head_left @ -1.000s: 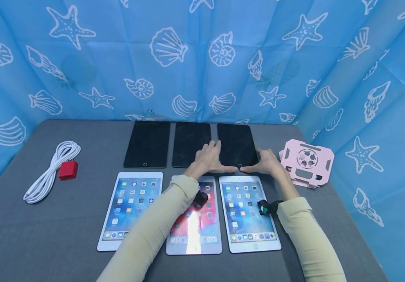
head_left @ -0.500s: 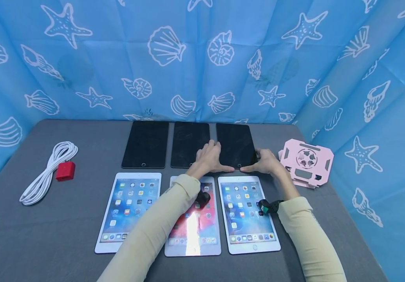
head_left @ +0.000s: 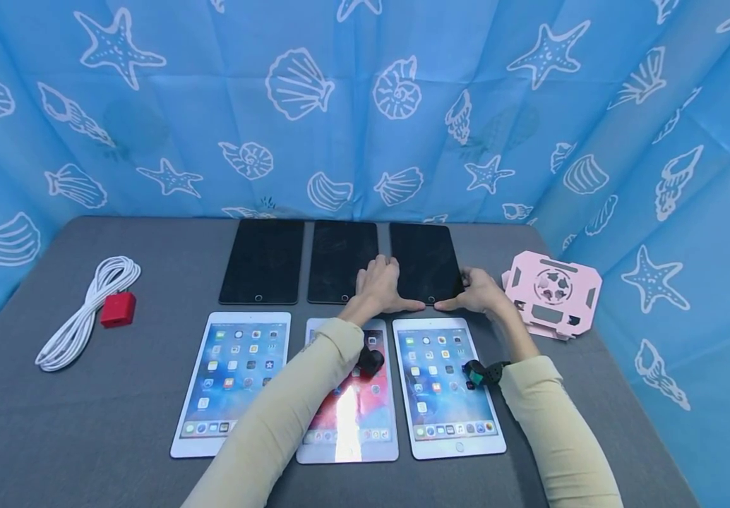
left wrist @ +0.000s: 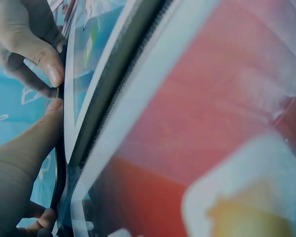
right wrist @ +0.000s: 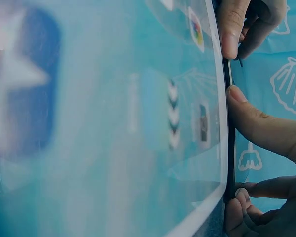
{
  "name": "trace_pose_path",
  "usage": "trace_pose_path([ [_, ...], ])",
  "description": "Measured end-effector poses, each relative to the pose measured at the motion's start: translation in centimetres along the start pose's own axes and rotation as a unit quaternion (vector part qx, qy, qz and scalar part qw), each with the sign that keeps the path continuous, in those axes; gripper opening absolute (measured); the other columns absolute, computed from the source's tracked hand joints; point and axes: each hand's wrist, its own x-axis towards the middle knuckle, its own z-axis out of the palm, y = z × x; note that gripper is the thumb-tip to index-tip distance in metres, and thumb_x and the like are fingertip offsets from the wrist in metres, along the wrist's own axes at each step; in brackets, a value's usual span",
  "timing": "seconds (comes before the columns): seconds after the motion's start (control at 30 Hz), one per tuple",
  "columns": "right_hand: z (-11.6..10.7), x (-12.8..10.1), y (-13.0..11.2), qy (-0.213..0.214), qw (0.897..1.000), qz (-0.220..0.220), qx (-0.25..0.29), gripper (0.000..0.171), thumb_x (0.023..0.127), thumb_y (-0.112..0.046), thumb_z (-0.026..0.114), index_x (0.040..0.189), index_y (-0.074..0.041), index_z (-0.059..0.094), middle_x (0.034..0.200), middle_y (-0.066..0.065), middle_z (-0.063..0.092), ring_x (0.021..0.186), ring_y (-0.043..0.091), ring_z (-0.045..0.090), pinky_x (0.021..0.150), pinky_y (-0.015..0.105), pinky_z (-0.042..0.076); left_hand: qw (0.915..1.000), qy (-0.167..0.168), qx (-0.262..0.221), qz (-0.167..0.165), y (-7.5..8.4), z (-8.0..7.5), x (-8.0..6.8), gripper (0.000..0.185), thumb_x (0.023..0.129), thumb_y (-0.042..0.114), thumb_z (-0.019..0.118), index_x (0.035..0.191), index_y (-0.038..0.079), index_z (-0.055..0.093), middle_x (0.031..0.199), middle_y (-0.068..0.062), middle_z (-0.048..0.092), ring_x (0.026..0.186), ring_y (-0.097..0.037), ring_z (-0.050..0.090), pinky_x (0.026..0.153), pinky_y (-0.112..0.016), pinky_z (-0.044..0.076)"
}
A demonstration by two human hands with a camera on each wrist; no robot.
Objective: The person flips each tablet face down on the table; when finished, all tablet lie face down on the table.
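Observation:
In the head view, three dark-screened black tablets lie in the back row. Both hands hold the right-hand black tablet (head_left: 425, 261) by its near corners. My left hand (head_left: 380, 288) has its fingers along the left side and its thumb on the near edge. On the other side, my right hand (head_left: 479, 291) grips the right edge, thumb pointing inward. The thumb tips almost meet at the home button. In the left wrist view, the left thumb and curled fingers (left wrist: 50, 217) touch the tablet's thin dark edge. The right wrist view shows the right thumb (right wrist: 239, 94) pressed to that edge.
Left of the held tablet lie the middle black tablet (head_left: 339, 257) and left black tablet (head_left: 263, 261). In front are three lit white tablets: left (head_left: 231, 367), middle (head_left: 380, 416) under the left forearm, right (head_left: 447, 388). A pink stand (head_left: 552, 293), white cable (head_left: 92, 310) and red charger (head_left: 118, 310) flank them.
The head view has shifted slightly. The thumb tips are a little farther apart along the near edge, and the left wrist has edged right. The tablets keep their layout.

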Motion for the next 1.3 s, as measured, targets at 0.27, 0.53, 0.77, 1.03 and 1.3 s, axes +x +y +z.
trace_pose_path([
  [0.27, 0.2, -0.2, 0.0, 0.006, 0.999, 0.017, 0.034, 0.105, 0.082, -0.017, 0.086, 0.157, 0.012, 0.018, 0.156, 0.038, 0.034, 0.140, 0.051, 0.042, 0.120, 0.060, 0.032, 1.0000, 0.004, -0.001, -0.001, 0.2, 0.2, 0.0, 0.104, 0.078, 0.069, 0.077, 0.152, 0.004, 0.046, 0.136, -0.012, 0.055, 0.118, -0.025, 0.052, 0.098, -0.040, 0.048],
  [0.53, -0.2, -0.4, 0.1, 0.021, 0.997, -0.009, 0.078, 0.109, 0.081, -0.014, 0.086, 0.161, 0.006, 0.015, 0.153, 0.035, 0.039, 0.133, 0.046, 0.047, 0.117, 0.056, 0.039, 0.9999, -0.011, -0.003, -0.001, 0.3, -0.1, -0.1, 0.102, 0.084, 0.074, 0.067, 0.153, 0.002, 0.044, 0.135, -0.013, 0.055, 0.117, -0.026, 0.051, 0.097, -0.039, 0.047],
  [0.77, -0.8, -0.6, -0.3, 0.030, 0.996, -0.052, 0.068, 0.098, 0.080, -0.014, 0.087, 0.157, 0.004, 0.029, 0.147, 0.032, 0.049, 0.124, 0.044, 0.056, 0.110, 0.054, 0.044, 0.9997, -0.016, -0.017, -0.006, 0.4, -0.3, -0.1, 0.100, 0.087, 0.073, 0.062, 0.153, 0.002, 0.043, 0.137, -0.013, 0.054, 0.119, -0.027, 0.050, 0.101, -0.040, 0.045],
  [1.03, -1.0, -0.8, -0.8, 0.047, 0.993, -0.078, 0.071, 0.101, 0.078, -0.010, 0.087, 0.158, 0.003, 0.027, 0.147, 0.032, 0.047, 0.129, 0.047, 0.052, 0.110, 0.057, 0.043, 0.9985, -0.018, -0.051, -0.003, 0.2, -0.3, -0.1, 0.096, 0.088, 0.070, 0.064, 0.151, 0.001, 0.045, 0.134, -0.015, 0.054, 0.117, -0.028, 0.049, 0.102, -0.042, 0.044],
  [1.3, -1.4, -1.1, -1.7, 0.064, 0.989, -0.122, 0.061, 0.101, 0.078, -0.003, 0.085, 0.159, 0.002, 0.025, 0.151, 0.030, 0.039, 0.134, 0.048, 0.043, 0.115, 0.064, 0.035, 0.9968, -0.017, -0.078, 0.007, 0.1, -0.5, -0.1, 0.094, 0.089, 0.068, 0.063, 0.152, 0.001, 0.045, 0.137, -0.018, 0.055, 0.117, -0.030, 0.051, 0.103, -0.044, 0.045],
])
